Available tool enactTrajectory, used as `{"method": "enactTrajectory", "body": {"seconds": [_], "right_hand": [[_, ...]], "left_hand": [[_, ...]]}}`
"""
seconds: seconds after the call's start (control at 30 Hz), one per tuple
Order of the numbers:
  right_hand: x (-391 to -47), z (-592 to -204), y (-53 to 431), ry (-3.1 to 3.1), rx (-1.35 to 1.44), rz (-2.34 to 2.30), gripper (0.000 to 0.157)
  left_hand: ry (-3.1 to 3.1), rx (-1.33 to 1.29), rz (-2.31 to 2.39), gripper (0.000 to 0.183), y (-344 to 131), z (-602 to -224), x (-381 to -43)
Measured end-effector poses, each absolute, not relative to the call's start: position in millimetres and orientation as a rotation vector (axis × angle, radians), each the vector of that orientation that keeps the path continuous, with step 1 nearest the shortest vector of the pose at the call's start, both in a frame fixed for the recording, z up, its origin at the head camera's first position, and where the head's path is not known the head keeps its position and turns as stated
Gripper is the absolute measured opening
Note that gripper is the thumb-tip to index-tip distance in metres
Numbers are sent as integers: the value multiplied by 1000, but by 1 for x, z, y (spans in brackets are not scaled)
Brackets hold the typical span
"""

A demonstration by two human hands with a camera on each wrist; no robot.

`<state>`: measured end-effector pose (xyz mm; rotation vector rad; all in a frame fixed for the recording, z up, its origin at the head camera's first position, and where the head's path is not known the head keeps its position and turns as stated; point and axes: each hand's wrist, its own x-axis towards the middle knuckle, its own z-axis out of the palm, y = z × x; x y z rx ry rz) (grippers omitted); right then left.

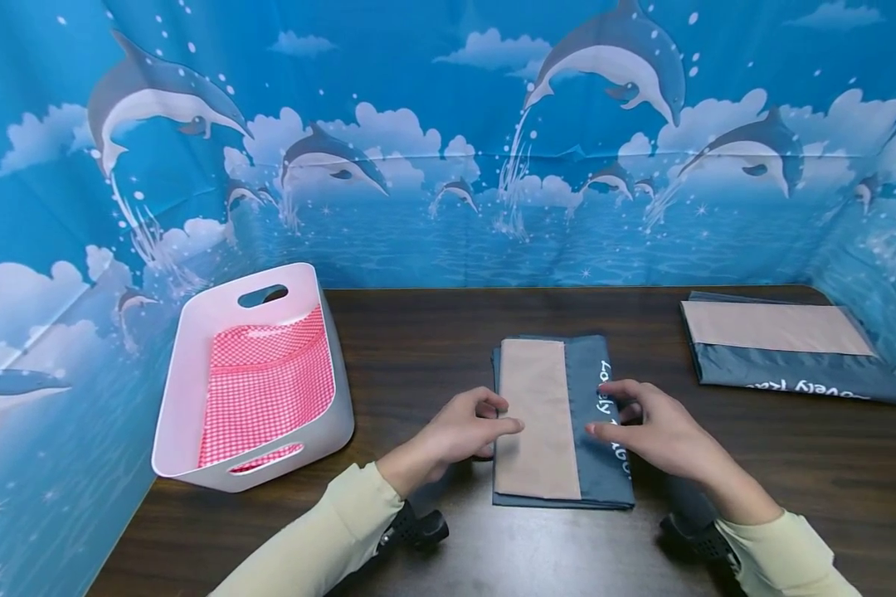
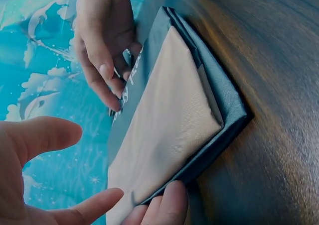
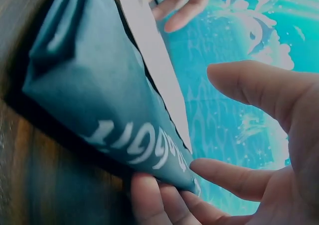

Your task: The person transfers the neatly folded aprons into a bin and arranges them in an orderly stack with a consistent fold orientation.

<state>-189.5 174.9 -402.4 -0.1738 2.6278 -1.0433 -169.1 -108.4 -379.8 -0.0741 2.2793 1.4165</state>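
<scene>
A folded dark blue-grey cloth (image 1: pixel 597 489) with a broad beige panel and white lettering lies on the table in front of me. My left hand (image 1: pixel 463 427) is at its left edge; in the left wrist view some fingertips (image 2: pixel 174 200) touch the edge while the thumb stays raised and apart. My right hand (image 1: pixel 657 427) is at the lettered right edge. Its lower fingertips (image 3: pixel 147 192) rest against that edge in the right wrist view, with the thumb (image 3: pixel 244 80) lifted away. The two hands face each other across the cloth.
A white basket (image 1: pixel 336 414) with handle slots stands on the left, red-and-white checked cloth (image 1: pixel 269 390) inside. Another folded blue-grey and beige cloth (image 1: pixel 784 365) lies at the far right of the dark wooden table (image 1: pixel 418 332). A dolphin-print curtain (image 1: pixel 418 224) hangs behind.
</scene>
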Motion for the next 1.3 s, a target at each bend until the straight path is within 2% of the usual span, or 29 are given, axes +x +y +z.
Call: {"method": "enactTrajectory", "body": {"seconds": [0.6, 0.97, 1.3], "right_hand": [[-186, -399, 174, 2607, -131, -1062, 76], [-184, -395, 167, 2571, -86, -1152, 72], [-181, -395, 167, 2534, -51, -1211, 71]], "left_hand": [[2085, -201, 1611, 47, -104, -378, -174], [2068, -216, 1593, 26, -104, -379, -173], [2039, -215, 1633, 28, -103, -377, -172]]}}
